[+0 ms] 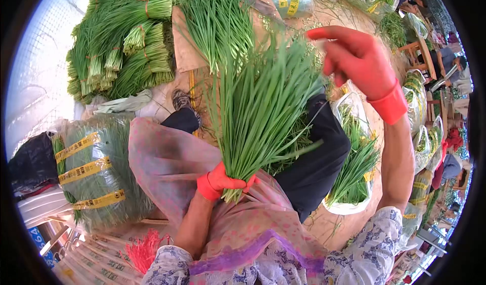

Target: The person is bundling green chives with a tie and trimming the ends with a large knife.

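My left hand (220, 180), in a red glove, is wrapped round the base of a bunch of garlic chives (266, 108) over my lap. The leaves fan out away from me, their tips slightly blurred. Up and to the right of the leaves, my right hand (357, 57), gloved in red too, is raised with the index finger stretched out and the other fingers bent. I see nothing between its fingers. Beyond the bunch, a loose pile of chives (217, 24) lies on a brown sheet (186, 49).
Tied chive bundles (126, 37) are stacked at the far left. A wrapped bale with yellow tape (93, 168) stands at my left. At my right is a white bag of chives (352, 204). Red ties (144, 249) lie near my left elbow. Other people sit at far right.
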Tool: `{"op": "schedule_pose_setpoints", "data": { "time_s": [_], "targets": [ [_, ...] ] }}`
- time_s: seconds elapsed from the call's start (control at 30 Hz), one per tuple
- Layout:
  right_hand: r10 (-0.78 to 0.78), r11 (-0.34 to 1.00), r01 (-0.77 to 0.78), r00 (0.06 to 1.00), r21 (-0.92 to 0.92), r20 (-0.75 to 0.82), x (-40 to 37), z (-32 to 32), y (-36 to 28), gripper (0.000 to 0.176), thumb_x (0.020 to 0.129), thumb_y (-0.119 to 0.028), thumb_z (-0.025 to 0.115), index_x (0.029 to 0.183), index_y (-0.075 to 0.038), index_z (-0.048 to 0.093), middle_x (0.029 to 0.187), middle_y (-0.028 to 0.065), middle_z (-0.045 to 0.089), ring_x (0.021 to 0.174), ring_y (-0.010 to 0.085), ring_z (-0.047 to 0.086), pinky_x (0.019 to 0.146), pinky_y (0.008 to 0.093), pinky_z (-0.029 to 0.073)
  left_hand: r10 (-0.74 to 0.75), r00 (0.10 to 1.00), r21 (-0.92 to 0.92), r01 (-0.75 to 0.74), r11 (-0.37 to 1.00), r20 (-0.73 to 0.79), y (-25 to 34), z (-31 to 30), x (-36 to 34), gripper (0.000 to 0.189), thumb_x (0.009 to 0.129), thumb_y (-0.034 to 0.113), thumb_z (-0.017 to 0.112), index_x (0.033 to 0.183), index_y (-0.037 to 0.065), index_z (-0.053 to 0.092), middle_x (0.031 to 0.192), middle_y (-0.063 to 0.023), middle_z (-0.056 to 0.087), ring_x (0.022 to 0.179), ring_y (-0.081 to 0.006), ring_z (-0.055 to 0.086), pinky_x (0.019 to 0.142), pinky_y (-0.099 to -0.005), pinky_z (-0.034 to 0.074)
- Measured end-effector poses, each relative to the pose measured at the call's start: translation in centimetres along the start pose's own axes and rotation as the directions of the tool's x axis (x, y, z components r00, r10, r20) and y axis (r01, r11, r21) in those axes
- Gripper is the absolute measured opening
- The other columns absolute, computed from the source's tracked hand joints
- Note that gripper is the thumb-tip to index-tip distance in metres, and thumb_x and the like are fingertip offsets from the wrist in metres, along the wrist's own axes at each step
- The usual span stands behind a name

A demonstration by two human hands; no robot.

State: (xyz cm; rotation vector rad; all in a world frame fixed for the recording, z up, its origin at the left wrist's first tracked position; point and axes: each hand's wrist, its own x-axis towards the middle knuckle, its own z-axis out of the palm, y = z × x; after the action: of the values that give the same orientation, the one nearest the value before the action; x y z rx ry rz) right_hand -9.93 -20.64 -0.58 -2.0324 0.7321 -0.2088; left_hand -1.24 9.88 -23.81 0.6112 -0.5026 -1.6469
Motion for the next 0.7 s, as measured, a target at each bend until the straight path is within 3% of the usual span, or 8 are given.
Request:
{"op": "schedule_pose_setpoints", "data": {
  "time_s": [0.2,0.23,0.4,0.47,0.53,0.6,0.67,0.7],
  "targets": [
    [0.155,0.975,-0.094,0.936,-0.201,0.317,4.1,3.6,-1.7,0.034,0.095,-0.030,0.056,0.110,-0.002,0.066,0.056,0.0026,0.058,0.038,0.0076,0.046,0.039,0.0232,0.039,-0.042,0.999,0.052,0.043,0.998,-0.020,-0.5,0.7,0.0,0.038,0.076,0.012,0.073,0.109,0.002,0.058,0.075,-0.0078,0.061,0.065,-0.0189,0.061,0.093,-0.0481,0.048],
    [0.194,0.959,-0.108,0.924,-0.261,0.331,4.6,4.1,-1.6,0.040,0.091,-0.039,0.059,0.093,0.000,0.067,0.053,0.0046,0.058,0.036,0.0101,0.046,0.038,0.0258,0.039,-0.043,0.999,0.059,0.043,0.997,-0.003,-0.6,0.6,0.1,0.038,0.076,0.011,0.073,0.110,0.002,0.058,0.074,-0.0075,0.062,0.065,-0.0188,0.061,0.093,-0.0479,0.048],
    [0.240,0.919,-0.068,0.878,-0.389,0.415,5.0,6.3,0.1,0.040,0.087,-0.039,0.063,0.079,0.000,0.067,0.050,0.0074,0.058,0.038,0.0135,0.051,0.040,0.0299,0.042,-0.033,0.999,0.103,0.031,0.994,0.018,-0.6,0.2,-0.1,0.038,0.076,0.011,0.074,0.110,0.002,0.057,0.074,-0.0075,0.062,0.065,-0.0186,0.061,0.092,-0.0468,0.049],
    [0.001,0.898,0.201,0.889,-0.391,0.458,5.4,7.3,2.5,0.036,0.081,-0.035,0.062,0.073,-0.001,0.066,0.055,0.0123,0.062,0.046,0.0234,0.058,0.051,0.0375,0.048,-0.043,0.999,0.086,0.043,0.995,-0.002,-0.4,0.3,-0.1,0.037,0.076,0.011,0.074,0.108,0.002,0.057,0.074,-0.0075,0.062,0.065,-0.0185,0.061,0.091,-0.0460,0.050],
    [-0.125,0.854,0.306,0.906,-0.420,0.405,5.2,8.6,4.3,0.026,0.078,-0.030,0.061,0.075,-0.005,0.066,0.062,0.0156,0.064,0.053,0.0321,0.061,0.057,0.0422,0.051,-0.048,0.999,0.073,0.048,0.996,-0.005,-0.5,0.1,-0.1,0.038,0.075,0.011,0.074,0.108,0.002,0.058,0.074,-0.0076,0.062,0.064,-0.0186,0.061,0.091,-0.0460,0.050],
    [-0.466,0.445,0.402,0.867,-0.800,0.177,5.2,9.2,5.7,0.026,0.083,-0.033,0.063,0.083,-0.007,0.065,0.067,0.0180,0.063,0.055,0.0354,0.061,0.052,0.0438,0.047,-0.051,0.999,0.063,0.052,0.997,-0.009,-0.7,0.0,-0.2,0.038,0.075,0.011,0.074,0.108,0.002,0.058,0.075,-0.0077,0.062,0.064,-0.0187,0.061,0.091,-0.0461,0.050],
    [-0.443,0.396,0.192,0.897,-0.898,-0.003,6.7,7.3,6.1,0.021,0.086,-0.032,0.061,0.086,-0.011,0.066,0.075,0.0177,0.066,0.064,0.0402,0.061,0.057,0.0478,0.048,-0.031,0.999,0.068,0.032,0.997,-0.009,-1.0,0.1,-0.2,0.038,0.075,0.010,0.074,0.109,0.003,0.058,0.075,-0.0078,0.063,0.064,-0.0190,0.061,0.091,-0.0465,0.050],
    [-0.502,0.481,0.161,0.856,-0.862,-0.120,7.5,5.2,6.9,0.021,0.087,-0.033,0.060,0.088,-0.013,0.065,0.074,0.0168,0.066,0.064,0.0376,0.062,0.059,0.0471,0.049,-0.027,1.000,0.067,0.028,0.997,-0.009,-1.2,-0.1,-0.2,0.038,0.075,0.010,0.074,0.109,0.003,0.058,0.075,-0.0078,0.063,0.064,-0.0190,0.061,0.091,-0.0465,0.050]
  ]
}}
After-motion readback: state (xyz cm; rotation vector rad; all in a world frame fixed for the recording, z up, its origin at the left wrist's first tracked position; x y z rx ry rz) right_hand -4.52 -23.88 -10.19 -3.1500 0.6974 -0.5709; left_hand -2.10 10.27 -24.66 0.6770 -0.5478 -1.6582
